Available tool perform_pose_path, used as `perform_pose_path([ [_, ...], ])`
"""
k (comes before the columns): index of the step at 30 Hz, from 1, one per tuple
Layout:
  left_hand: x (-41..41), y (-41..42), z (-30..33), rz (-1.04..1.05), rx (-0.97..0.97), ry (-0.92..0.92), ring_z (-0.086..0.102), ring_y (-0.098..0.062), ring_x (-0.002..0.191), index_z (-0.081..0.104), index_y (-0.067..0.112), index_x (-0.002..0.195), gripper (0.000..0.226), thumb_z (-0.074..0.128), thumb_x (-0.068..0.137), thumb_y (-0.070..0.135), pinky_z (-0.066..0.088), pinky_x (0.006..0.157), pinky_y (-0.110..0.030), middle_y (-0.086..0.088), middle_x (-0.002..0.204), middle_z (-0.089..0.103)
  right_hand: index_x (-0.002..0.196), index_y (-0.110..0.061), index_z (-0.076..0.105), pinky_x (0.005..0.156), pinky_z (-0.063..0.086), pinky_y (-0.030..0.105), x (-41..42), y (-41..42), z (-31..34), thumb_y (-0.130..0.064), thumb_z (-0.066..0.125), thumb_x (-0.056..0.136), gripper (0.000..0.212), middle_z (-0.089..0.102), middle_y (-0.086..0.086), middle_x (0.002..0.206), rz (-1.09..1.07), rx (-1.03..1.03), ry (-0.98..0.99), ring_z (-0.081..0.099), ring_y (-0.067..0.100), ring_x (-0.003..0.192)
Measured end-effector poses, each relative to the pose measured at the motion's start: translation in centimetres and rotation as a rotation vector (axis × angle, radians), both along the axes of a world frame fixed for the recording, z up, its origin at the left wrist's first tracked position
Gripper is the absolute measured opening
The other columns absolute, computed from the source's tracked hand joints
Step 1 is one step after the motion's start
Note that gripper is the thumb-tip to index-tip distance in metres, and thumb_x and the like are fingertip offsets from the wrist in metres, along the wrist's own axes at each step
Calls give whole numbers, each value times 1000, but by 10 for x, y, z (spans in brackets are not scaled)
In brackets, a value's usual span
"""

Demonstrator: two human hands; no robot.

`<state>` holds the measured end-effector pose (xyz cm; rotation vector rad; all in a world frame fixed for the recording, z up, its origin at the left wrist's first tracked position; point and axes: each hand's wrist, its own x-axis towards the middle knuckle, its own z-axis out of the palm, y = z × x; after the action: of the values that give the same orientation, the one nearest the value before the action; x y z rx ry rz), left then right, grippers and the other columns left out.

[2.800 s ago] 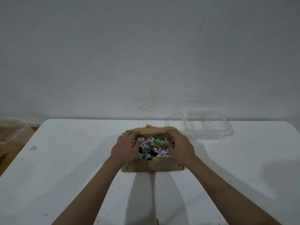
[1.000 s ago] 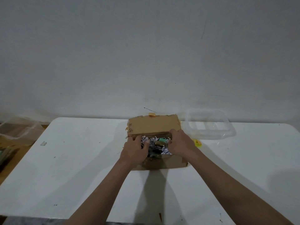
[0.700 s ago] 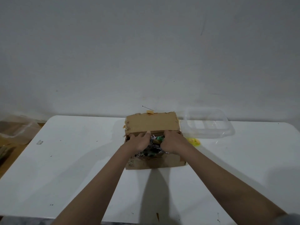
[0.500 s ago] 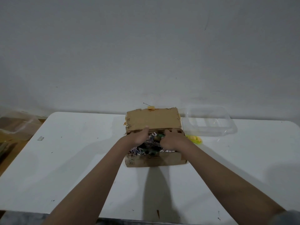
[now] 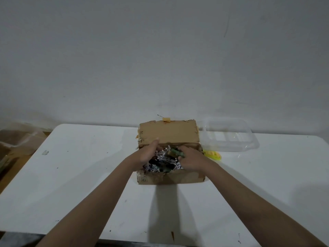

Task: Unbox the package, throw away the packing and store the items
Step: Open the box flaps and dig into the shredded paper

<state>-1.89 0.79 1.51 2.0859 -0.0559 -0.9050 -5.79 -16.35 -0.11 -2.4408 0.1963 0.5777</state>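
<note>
Fingers [image 5: 181, 149] of both hands digging, curled, into shredded paper [image 5: 161, 160] in cardboard box [image 5: 170, 177]; advisable: separating green item [image 5: 177, 152] before lifting.

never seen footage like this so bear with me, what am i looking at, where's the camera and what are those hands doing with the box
There is no machine here. A person wears one wide-angle camera on the head, aimed forward and down, so you see their own two bare arms reaching out.

On the white table stands an open cardboard box, its lid flap tipped up at the back. It is filled with shredded paper, with some green items partly buried in it.

The left hand is in the box at the flap's lower edge. The right hand reaches into the shreds beside a green item; whether it grips it is unclear.

Right of the box lie a clear plastic container and a small yellow object.
</note>
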Motion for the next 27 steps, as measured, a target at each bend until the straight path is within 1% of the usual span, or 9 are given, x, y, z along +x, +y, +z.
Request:
perform_pose_path([
  [3, 0, 4, 0, 41, 66, -116, 37, -29, 134, 52, 20, 129, 76, 9, 89, 68, 31, 105, -45, -11, 146, 40, 97, -8, 51, 59, 38, 27, -2, 1, 9, -12, 47, 86, 12, 53, 7, 92, -36, -76, -34, 54, 25, 88],
  [6, 0, 1, 0, -32, 199, -64, 25, -33, 140, 31, 18, 146, 84, 2, 86, 70, 27, 111, -49, -13, 154, 25, 123, -4, 47, 64, 38, 29, 2, 4, 18, -21, 42, 93, 35, 59, 13, 106, 28, -216, 140, 56, 24, 91],
  [8, 0, -2, 2, -81, 243, 24, 15, -34, 144, 15, 19, 150, 82, -1, 87, 68, 23, 113, -51, -13, 158, 12, 142, -3, 22, 62, 37, 29, 10, 2, 15, -29, 36, 96, 55, 57, 14, 98, 41, -212, 251, 54, 23, 81],
  [10, 2, -6, 4, -103, 250, 146, 8, -35, 145, 3, 24, 150, 80, -2, 85, 70, 27, 109, -55, -10, 159, 3, 147, -9, 9, 75, 38, 34, 18, -2, 12, -36, 33, 97, 62, 51, 20, 122, 35, -163, 299, 49, 27, 95],
  [11, 4, -8, 4, -100, 245, 201, 5, -36, 145, 1, 27, 150, 80, -2, 84, 72, 29, 106, -58, -9, 159, 0, 147, -8, 10, 83, 35, 36, 20, -5, 10, -38, 32, 98, 61, 42, 20, 137, 23, -131, 308, 45, 30, 110],
  [13, 10, -8, 3, -74, 214, 270, -1, -39, 144, 4, 29, 150, 82, 1, 82, 75, 27, 104, -63, -9, 159, -5, 144, -5, 18, 90, 32, 37, 22, -6, 12, -39, 30, 100, 56, 32, 18, 145, 10, -53, 316, 37, 31, 125],
  [17, 17, -7, -5, -70, 117, 326, -11, -34, 144, 7, 30, 150, 84, 1, 81, 77, 9, 109, -63, -6, 159, -12, 138, -5, 25, 91, 36, 39, 19, -3, 15, -34, 28, 103, 46, 36, 19, 142, -46, 73, 297, 39, 30, 128],
  [21, 16, -5, -22, -55, 44, 270, -11, -27, 145, 0, 33, 149, 84, 5, 80, 79, 0, 114, -57, -1, 159, -8, 141, 2, 27, 113, 28, 51, 16, -2, 6, -26, 33, 102, 48, 28, 28, 149, -158, 234, 280, 25, 40, 140],
  [27, 14, 0, -29, 34, -103, 282, -12, -25, 145, 6, 32, 150, 82, 9, 82, 78, -5, 115, -54, 2, 159, -4, 142, -12, 30, 102, 29, 35, 11, -6, 4, -26, 33, 102, 42, 27, 12, 150, -256, 406, 230, 28, 30, 138],
])
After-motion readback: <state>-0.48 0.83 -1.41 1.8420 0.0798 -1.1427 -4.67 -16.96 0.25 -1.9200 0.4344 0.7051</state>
